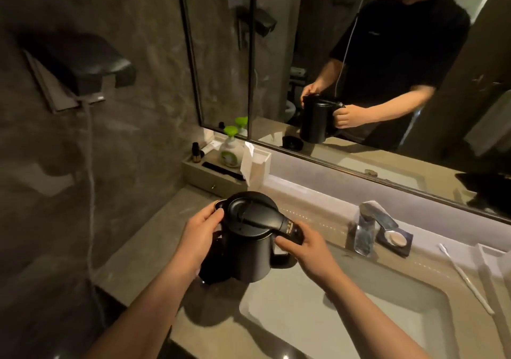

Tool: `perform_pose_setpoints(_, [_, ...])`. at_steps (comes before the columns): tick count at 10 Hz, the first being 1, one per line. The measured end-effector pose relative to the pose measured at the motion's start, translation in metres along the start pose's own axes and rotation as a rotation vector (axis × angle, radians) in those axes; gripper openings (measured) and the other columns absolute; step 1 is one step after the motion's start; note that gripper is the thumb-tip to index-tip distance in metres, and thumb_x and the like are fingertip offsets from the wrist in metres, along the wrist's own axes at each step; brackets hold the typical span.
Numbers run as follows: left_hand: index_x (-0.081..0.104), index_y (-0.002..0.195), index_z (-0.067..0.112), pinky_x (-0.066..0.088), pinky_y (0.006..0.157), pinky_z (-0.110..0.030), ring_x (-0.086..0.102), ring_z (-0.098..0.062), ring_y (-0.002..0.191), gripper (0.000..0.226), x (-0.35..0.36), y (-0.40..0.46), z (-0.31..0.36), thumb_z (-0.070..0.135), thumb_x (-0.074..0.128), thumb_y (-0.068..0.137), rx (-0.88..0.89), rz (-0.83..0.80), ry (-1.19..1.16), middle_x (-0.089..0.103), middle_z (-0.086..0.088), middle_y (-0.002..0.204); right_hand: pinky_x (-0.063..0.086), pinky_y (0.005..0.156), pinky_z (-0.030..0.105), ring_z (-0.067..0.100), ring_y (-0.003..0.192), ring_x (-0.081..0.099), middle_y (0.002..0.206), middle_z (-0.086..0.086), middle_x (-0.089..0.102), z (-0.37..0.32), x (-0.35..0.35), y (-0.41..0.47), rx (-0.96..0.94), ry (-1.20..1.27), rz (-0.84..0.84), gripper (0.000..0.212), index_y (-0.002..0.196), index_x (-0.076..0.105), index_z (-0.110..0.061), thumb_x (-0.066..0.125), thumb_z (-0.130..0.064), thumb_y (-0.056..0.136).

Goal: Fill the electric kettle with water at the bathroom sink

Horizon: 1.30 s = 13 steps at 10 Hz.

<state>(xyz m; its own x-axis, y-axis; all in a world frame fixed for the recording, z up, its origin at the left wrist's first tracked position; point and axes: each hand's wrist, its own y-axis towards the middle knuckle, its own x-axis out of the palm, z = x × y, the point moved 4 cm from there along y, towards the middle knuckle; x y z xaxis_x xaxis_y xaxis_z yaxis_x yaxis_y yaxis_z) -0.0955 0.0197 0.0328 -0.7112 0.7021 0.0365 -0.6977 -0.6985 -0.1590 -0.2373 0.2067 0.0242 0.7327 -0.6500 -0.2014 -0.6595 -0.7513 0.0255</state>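
Your 2 hands hold black kettle (246,237), lid shut, above desk (154,237) at sink's (345,311) left edge. Right hand (307,250) grip closed on handle; left hand (199,237) cups body near spout. Faucet (367,226) well to right.

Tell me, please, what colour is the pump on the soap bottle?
Bright green; the soap bottle's pump shows best in the head view, by the mirror.
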Motion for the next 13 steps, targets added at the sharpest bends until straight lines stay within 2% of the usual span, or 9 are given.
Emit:
perform_pose_setpoints(1, [0.070, 0.096, 0.052, 0.048, 0.079, -0.026, 0.064, 0.003, 0.098, 0.030, -0.026, 0.002, -0.006, 0.029, 0.050, 0.095, 0.003, 0.077, -0.022, 0.071, 0.021, 0.103, 0.050, 0.069, 0.010, -0.006, 0.074, 0.064, 0.078, -0.023, 0.071, -0.001, 0.024, 0.023, 0.015, -0.022, -0.086, 0.026, 0.099, 0.067, -0.031, 0.076, -0.014, 0.082])
perform_pose_setpoints(2, [0.071, 0.091, 0.047, 0.049, 0.072, -0.019, 0.065, 0.004, 0.093, 0.033, -0.046, 0.007, -0.019, 0.022, 0.051, 0.096, -0.015, 0.178, -0.083, 0.072, 0.020, 0.100, 0.049, 0.067, 0.009, -0.002, 0.073, 0.063, 0.078, -0.014, 0.069, 0.005, 0.046, 0.042, 0.038, -0.062, -0.157, 0.021, 0.098, 0.067, -0.027, 0.076, -0.019, 0.081])
perform_pose_setpoints(3, [0.069, 0.099, 0.036, 0.050, 0.081, -0.027, 0.065, -0.003, 0.098, 0.027, -0.062, 0.013, -0.034, 0.017, 0.051, 0.096, -0.034, 0.241, -0.093, 0.072, 0.012, 0.105, 0.046, 0.062, 0.010, 0.000, 0.067, 0.057, 0.078, -0.006, 0.062, 0.015, 0.062, 0.054, 0.059, -0.112, -0.202, 0.022, 0.100, 0.066, -0.014, 0.076, -0.020, 0.081])
perform_pose_setpoints(4, [0.064, 0.118, 0.028, 0.048, 0.091, -0.035, 0.062, -0.010, 0.107, 0.028, -0.071, 0.018, -0.046, 0.018, 0.049, 0.097, -0.043, 0.229, -0.064, 0.069, 0.006, 0.115, 0.045, 0.067, 0.016, 0.004, 0.072, 0.057, 0.082, -0.004, 0.063, 0.023, 0.071, 0.061, 0.076, -0.132, -0.228, 0.024, 0.103, 0.066, -0.013, 0.075, -0.019, 0.082])
perform_pose_setpoints(5, [0.061, 0.125, 0.023, 0.049, 0.090, -0.035, 0.062, -0.011, 0.107, 0.031, -0.075, 0.023, -0.052, 0.020, 0.049, 0.097, -0.041, 0.229, -0.046, 0.069, 0.003, 0.117, 0.047, 0.069, 0.012, 0.001, 0.074, 0.059, 0.086, -0.004, 0.065, 0.027, 0.076, 0.064, 0.071, -0.138, -0.239, 0.026, 0.107, 0.066, -0.013, 0.075, -0.017, 0.083])
perform_pose_setpoints(8, [0.068, 0.100, 0.048, 0.048, 0.081, -0.024, 0.063, 0.003, 0.099, 0.028, -0.082, 0.032, -0.062, 0.024, 0.054, 0.093, -0.075, 0.217, -0.025, 0.071, 0.022, 0.102, 0.048, 0.069, 0.006, -0.007, 0.075, 0.062, 0.092, 0.000, 0.068, 0.038, 0.081, 0.066, 0.103, -0.107, -0.250, 0.030, 0.113, 0.064, -0.008, 0.072, -0.012, 0.085])
perform_pose_setpoints(10, [0.067, 0.097, 0.052, 0.047, 0.070, -0.009, 0.061, 0.009, 0.097, 0.032, -0.080, 0.032, -0.055, 0.025, 0.051, 0.096, -0.049, 0.177, 0.010, 0.070, 0.026, 0.102, 0.046, 0.068, 0.005, -0.002, 0.081, 0.062, 0.096, -0.003, 0.069, 0.040, 0.083, 0.073, 0.095, -0.144, -0.265, 0.030, 0.113, 0.063, -0.021, 0.072, -0.025, 0.085])
perform_pose_setpoints(12, [0.054, 0.129, 0.025, 0.044, 0.091, -0.030, 0.055, -0.013, 0.113, 0.031, -0.080, 0.019, -0.052, 0.027, 0.042, 0.100, -0.085, 0.206, 0.006, 0.062, 0.006, 0.120, 0.048, 0.075, 0.014, 0.012, 0.100, 0.062, 0.111, -0.003, 0.065, 0.030, 0.076, 0.071, 0.171, -0.204, -0.346, 0.043, 0.124, 0.053, -0.033, 0.071, -0.032, 0.085])
perform_pose_setpoints(13, [0.053, 0.131, 0.016, 0.042, 0.092, -0.035, 0.055, -0.021, 0.113, 0.034, -0.097, -0.017, -0.068, 0.025, 0.043, 0.100, -0.162, 0.331, -0.023, 0.060, -0.002, 0.123, 0.051, 0.086, 0.026, 0.005, 0.101, 0.062, 0.110, -0.004, 0.066, 0.007, 0.037, 0.060, 0.074, -0.192, -0.062, 0.036, 0.120, 0.056, -0.038, 0.068, -0.037, 0.086])
